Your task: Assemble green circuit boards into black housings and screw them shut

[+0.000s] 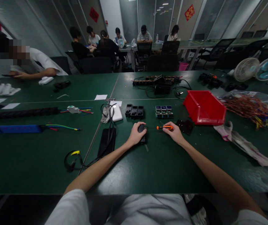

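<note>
My left hand (136, 134) is closed around a small black plastic housing (142, 128) on the green table (167, 165). Its fingers partly cover the piece, so its exact kind is hidden. Between the fingertips of my right hand (175, 132) is a screwdriver (168, 127) with an orange and black handle. The thin shaft points left at the housing; whether the tip touches it I cannot tell. Beyond my hands stand several black housings (134, 111) in a row and a group of small modules (164, 112) with blue tops. Dark flat pieces (185, 126) lie beside my right wrist.
A red bin (204, 107) stands to the right, near bundled wires (249, 107) and a glove (244, 143). Leftward are a black phone (106, 142), a looped cable (71, 165), a white device (116, 112) and a blue power strip (14, 129). Another person (40, 62) sits at far left.
</note>
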`<control>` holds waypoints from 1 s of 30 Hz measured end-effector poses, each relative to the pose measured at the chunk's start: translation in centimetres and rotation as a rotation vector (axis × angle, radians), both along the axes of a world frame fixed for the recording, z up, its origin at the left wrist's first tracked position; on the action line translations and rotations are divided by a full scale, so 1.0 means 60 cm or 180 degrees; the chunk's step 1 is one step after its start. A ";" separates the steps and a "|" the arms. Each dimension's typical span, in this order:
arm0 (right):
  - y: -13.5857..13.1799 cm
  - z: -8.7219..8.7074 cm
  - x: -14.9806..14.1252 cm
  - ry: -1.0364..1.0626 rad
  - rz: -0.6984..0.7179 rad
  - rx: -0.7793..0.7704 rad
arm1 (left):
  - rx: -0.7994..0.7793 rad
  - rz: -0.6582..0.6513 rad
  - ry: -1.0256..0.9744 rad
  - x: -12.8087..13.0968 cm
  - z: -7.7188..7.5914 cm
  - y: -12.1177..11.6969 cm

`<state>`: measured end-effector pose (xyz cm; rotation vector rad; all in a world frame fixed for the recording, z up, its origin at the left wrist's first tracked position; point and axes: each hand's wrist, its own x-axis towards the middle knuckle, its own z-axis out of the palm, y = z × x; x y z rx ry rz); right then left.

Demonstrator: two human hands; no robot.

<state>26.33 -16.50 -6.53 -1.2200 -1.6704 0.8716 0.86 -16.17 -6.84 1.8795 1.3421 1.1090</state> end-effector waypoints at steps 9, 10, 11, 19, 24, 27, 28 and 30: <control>-0.004 0.009 -0.007 0.0027 0.0029 -0.0172 | -0.0027 -0.0040 -0.0006 -0.001 0.000 0.000; -0.004 0.009 -0.007 0.0011 0.0023 -0.0190 | -0.0033 -0.0034 -0.0007 -0.001 0.001 0.000; -0.004 0.009 -0.007 -0.0001 0.0007 -0.0209 | -0.0040 -0.0028 -0.0005 -0.001 0.001 0.000; -0.004 0.006 -0.006 -0.0110 -0.0033 -0.0455 | -0.0075 -0.0066 -0.0028 0.000 0.006 -0.002; -0.004 0.005 -0.006 0.0257 0.0175 -0.0390 | -0.0082 -0.0034 -0.0022 0.000 0.005 -0.002; -0.003 0.003 -0.003 0.0380 0.0138 -0.0224 | -0.0061 -0.0043 -0.0028 -0.001 0.002 0.000; -0.003 0.002 -0.002 0.0373 0.0121 -0.0194 | -0.0049 -0.0054 -0.0030 -0.001 0.001 0.000; -0.002 0.001 -0.001 0.0375 0.0145 -0.0205 | -0.0030 -0.0069 -0.0027 -0.001 0.000 0.000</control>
